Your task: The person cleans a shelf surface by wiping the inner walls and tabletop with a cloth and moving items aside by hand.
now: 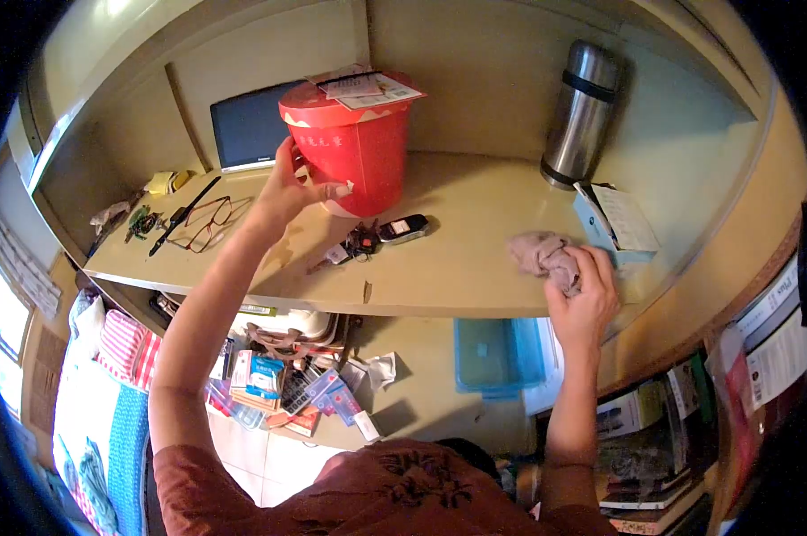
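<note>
My left hand (298, 186) grips the side of a red lidded bucket (367, 161), thumb across its front and fingers behind the left edge. Papers (372, 89) lie on the bucket's lid. At the right of the shelf, my right hand (589, 290) has its fingers closed on a crumpled greyish cloth (539, 253), which rests on the shelf surface (475, 232). Just beyond that hand stands an open light-blue box (604, 225) with papers in it. Below the bucket are a black device (405, 229) and a small dark tangle of keys or cords (360, 241).
A steel thermos (584, 116) stands at the back right. Behind the bucket is a small screen (253, 129). Eyeglasses (209, 223) and a black strap (182, 219) lie at left. The lower surface holds a blue plastic container (497, 357) and piled small boxes (265, 380).
</note>
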{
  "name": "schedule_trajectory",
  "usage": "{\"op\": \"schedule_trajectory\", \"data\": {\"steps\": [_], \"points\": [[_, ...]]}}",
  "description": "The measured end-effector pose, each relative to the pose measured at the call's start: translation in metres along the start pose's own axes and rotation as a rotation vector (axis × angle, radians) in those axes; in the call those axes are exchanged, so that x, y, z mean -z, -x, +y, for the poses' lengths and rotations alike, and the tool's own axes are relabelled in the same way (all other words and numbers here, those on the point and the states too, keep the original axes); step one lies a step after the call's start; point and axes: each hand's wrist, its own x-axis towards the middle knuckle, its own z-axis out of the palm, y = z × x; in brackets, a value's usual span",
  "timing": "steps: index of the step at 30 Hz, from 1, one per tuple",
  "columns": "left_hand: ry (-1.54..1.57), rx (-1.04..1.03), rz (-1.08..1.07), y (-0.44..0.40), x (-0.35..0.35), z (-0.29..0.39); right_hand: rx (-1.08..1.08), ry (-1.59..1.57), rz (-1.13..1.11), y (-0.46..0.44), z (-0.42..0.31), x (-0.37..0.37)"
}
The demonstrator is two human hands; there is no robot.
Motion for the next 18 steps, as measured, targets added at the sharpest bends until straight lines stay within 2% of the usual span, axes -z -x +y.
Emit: {"op": "schedule_trajectory", "data": {"steps": [2,8,12,18], "points": [[0.152,0.155,-0.003,-0.009,-0.002,-0.008,-0.018,0.011,-0.014,0.003,0.003,0.001],[0.111,0.265,0.005,-0.017,-0.016,0.001,-0.005,-0.018,0.067,0.006,0.014,-0.007],[0.185,0.209,-0.011,-0.027,-0.047,0.002,0.014,-0.019,0.073,0.006,0.015,-0.009],[0.094,0.241,-0.156,-0.05,-0.098,0.025,0.036,-0.028,0.088,0.004,0.017,-0.01]]}}
